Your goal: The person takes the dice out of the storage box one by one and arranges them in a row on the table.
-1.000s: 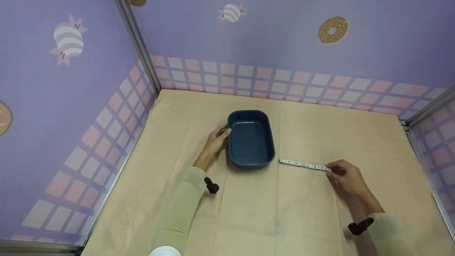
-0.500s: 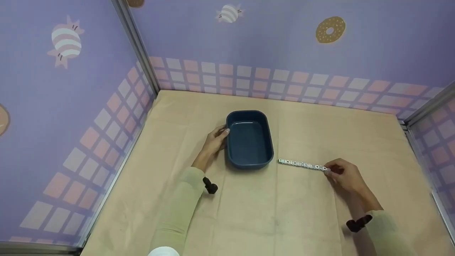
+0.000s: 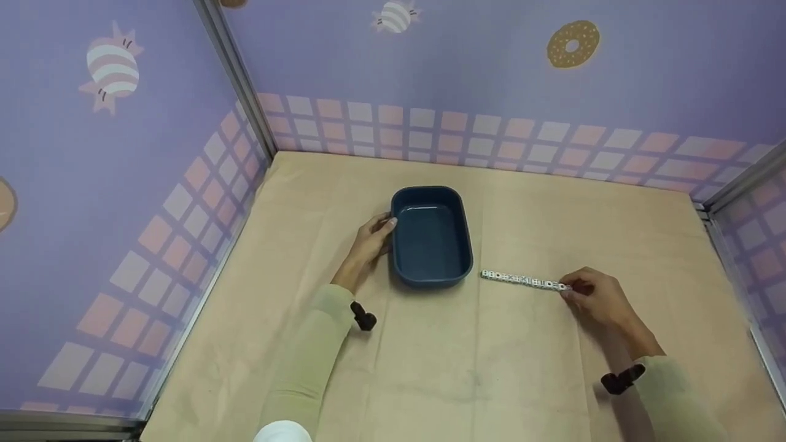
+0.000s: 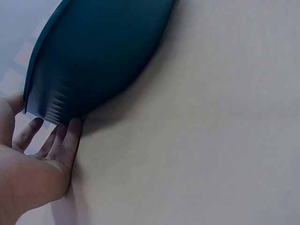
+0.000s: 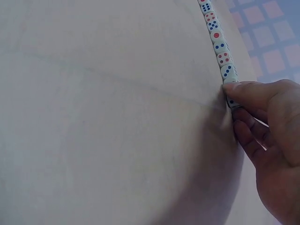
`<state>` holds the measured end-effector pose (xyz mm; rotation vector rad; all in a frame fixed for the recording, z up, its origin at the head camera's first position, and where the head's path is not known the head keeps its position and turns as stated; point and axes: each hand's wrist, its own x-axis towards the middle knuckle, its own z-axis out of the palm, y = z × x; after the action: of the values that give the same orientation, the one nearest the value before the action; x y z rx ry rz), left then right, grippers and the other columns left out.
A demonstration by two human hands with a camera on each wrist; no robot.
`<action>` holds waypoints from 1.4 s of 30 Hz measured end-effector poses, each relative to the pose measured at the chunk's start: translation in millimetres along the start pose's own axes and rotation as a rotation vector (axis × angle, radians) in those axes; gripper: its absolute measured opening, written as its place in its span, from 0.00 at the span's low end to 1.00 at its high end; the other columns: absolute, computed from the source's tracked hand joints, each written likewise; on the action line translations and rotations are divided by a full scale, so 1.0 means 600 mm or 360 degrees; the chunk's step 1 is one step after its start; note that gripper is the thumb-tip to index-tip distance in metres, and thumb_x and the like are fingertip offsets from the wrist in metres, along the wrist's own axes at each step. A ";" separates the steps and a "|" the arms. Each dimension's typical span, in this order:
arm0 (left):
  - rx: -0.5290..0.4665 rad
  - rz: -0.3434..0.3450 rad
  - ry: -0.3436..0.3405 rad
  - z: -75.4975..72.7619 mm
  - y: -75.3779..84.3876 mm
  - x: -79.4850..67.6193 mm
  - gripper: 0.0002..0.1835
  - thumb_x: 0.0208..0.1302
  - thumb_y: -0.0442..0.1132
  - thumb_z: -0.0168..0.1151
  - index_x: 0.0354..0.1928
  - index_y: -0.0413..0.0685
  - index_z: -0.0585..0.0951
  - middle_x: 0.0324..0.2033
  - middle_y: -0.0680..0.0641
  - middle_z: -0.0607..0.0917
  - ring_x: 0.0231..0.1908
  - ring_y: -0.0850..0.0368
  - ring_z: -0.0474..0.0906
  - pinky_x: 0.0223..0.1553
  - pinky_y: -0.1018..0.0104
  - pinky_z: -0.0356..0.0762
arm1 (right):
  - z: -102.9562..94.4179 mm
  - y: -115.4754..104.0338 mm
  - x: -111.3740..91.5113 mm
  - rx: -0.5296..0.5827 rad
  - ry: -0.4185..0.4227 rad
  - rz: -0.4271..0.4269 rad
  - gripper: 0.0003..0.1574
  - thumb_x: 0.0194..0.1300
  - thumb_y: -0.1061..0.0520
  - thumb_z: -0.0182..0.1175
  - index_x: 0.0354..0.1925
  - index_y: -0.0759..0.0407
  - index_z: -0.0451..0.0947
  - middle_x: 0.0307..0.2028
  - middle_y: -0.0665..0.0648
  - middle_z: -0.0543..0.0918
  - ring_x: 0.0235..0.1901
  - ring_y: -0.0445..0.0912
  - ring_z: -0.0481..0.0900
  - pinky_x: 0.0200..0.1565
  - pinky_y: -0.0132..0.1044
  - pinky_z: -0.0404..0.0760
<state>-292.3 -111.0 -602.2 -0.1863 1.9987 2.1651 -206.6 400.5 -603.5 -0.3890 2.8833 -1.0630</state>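
Observation:
A dark blue rectangular container (image 3: pixel 433 245) with rounded corners stands near the middle of the cloth; nothing shows inside it. My left hand (image 3: pixel 370 240) holds its left side, thumb at the rim and the other fingers low against the outer wall, as the left wrist view shows. To the container's right runs a straight row of small white dice (image 3: pixel 519 280) with red and blue pips. The thumb and fingers of my right hand (image 3: pixel 597 296) pinch the row's right end, covering the last dice. In the right wrist view the dice (image 5: pixel 224 58) sit end to end.
A beige cloth (image 3: pixel 430 350) covers the table. Purple panels with a checked border (image 3: pixel 451 132) enclose the back and both sides. A round white object (image 3: pixel 282 431) shows at the bottom edge, beside the left sleeve.
The right fingers have shifted slightly along the row's right end. The container and left hand keep their places; the head view has tilted a little.

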 end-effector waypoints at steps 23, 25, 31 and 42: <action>0.0632 0.0169 0.0262 0.025 0.014 -0.075 0.28 0.85 0.45 0.52 0.80 0.45 0.66 0.72 0.40 0.75 0.71 0.45 0.72 0.72 0.50 0.68 | 0.019 -0.025 0.005 -0.0109 0.0064 -0.0131 0.12 0.66 0.67 0.73 0.48 0.62 0.88 0.42 0.56 0.84 0.40 0.49 0.82 0.41 0.34 0.81; 0.0634 0.0155 0.0235 0.025 0.013 -0.077 0.28 0.85 0.45 0.51 0.80 0.45 0.66 0.73 0.40 0.74 0.72 0.45 0.71 0.73 0.50 0.68 | 0.017 -0.025 0.001 -0.0096 0.0072 -0.0120 0.13 0.67 0.65 0.73 0.49 0.63 0.87 0.43 0.57 0.84 0.41 0.51 0.82 0.42 0.34 0.80; 0.0582 0.0187 0.0202 0.023 0.008 -0.070 0.28 0.84 0.45 0.53 0.79 0.44 0.67 0.72 0.39 0.74 0.72 0.45 0.71 0.72 0.53 0.68 | 0.010 -0.028 -0.008 -0.0039 0.0132 -0.0153 0.16 0.69 0.63 0.72 0.53 0.67 0.85 0.47 0.61 0.85 0.45 0.57 0.85 0.46 0.47 0.85; 0.0552 0.0221 0.0118 0.012 0.013 -0.042 0.27 0.84 0.42 0.53 0.79 0.46 0.69 0.72 0.40 0.75 0.70 0.44 0.73 0.70 0.54 0.72 | 0.012 -0.070 -0.004 0.0121 0.0185 -0.0074 0.23 0.73 0.61 0.68 0.63 0.66 0.80 0.65 0.69 0.77 0.67 0.70 0.71 0.62 0.73 0.71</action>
<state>-269.1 -105.9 -588.5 -0.0802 2.4545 1.8669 -193.8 365.4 -582.1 -0.4047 2.9361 -1.2386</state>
